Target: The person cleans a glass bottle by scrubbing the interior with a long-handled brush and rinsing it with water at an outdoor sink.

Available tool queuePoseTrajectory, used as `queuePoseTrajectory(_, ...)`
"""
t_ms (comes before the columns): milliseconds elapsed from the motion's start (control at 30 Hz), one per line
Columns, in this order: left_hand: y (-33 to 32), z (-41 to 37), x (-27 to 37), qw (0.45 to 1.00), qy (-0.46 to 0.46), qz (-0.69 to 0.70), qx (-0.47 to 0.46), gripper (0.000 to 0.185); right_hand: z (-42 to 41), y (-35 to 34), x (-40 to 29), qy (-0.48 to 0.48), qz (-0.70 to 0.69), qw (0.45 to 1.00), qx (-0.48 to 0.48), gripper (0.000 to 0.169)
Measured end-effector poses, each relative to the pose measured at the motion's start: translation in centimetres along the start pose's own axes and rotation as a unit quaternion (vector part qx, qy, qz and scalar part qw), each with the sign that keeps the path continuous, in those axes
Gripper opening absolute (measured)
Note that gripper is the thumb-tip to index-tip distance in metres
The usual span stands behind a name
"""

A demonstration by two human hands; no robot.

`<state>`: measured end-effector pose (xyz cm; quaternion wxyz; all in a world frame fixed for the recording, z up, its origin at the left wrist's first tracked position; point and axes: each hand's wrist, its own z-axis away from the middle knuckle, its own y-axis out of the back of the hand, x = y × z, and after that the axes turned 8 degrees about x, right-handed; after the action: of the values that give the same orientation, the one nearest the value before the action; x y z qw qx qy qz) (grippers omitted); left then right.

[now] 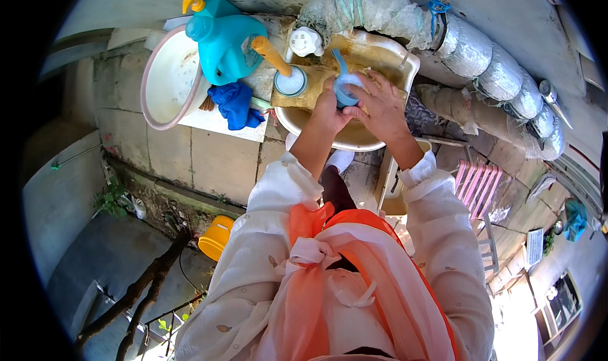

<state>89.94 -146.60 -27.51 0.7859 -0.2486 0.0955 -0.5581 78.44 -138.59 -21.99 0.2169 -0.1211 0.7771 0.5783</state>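
Both my hands hold a small blue plastic cup (343, 91) over the board that lies across a white sink (412, 71). My left hand (328, 105) cups its left side, and my right hand (382, 107) rests on its right side and rim. Whitish, foamy-looking contents show inside. A blue strap or handle sticks up behind the cup. To the left on the board stands a round container (290, 81) with white contents; a brush or tool with an orange-brown handle (271, 56) stands in it. A white lidded jar (305, 42) is behind.
A teal detergent jug (232, 47) stands beside a white basin with a pink rim (147, 88) at the left. A blue cloth (233, 103) lies nearby. Wrapped pipes (468, 47) run behind the sink. A pink slatted chair (477, 185) is at the right, a yellow bucket (216, 237) at lower left.
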Motion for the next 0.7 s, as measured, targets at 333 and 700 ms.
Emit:
queuePoseTrajectory(333, -3.7, -0.5, -1.6, 0.978, -0.188, 0.007, 0.091, 0.031, 0.1, -4.3, 1.9, -0.348, -0.467, 0.812, 0.032, 0.027)
queuePoseTrajectory(700, -1.0, 3.6, -1.1, 0.977, -0.149, -0.061, 0.137, 0.043, -2.3, -3.3, 5.4, -0.593, -0.752, 0.282, -0.059, 0.052)
